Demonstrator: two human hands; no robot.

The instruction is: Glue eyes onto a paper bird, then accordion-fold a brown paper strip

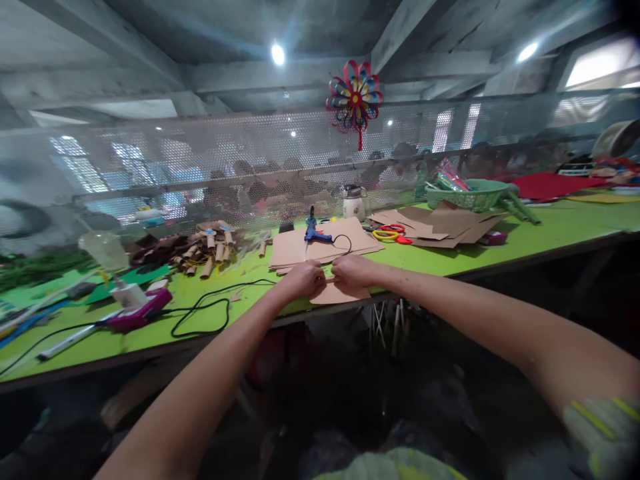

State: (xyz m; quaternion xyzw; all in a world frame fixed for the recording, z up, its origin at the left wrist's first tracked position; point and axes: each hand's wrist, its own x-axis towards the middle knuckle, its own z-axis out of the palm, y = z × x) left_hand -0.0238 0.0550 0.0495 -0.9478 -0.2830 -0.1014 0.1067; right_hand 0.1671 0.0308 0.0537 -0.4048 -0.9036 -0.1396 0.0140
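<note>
A small sheet of brown paper lies at the front edge of the green table. Its far edge is pinched by my left hand and my right hand, close together with fingers closed; the edge between them looks rolled or folded. Just beyond them sits a stack of brown paper sheets. A blue glue gun stands on that stack, its black cord curving to the right. Right of the stack are scissors with red and yellow handles.
Brown paper rolls are heaped at the left, near a purple power strip and a black cable. Loose brown sheets, a green basket and a jug stand behind. A paper flower hangs before the mesh screen.
</note>
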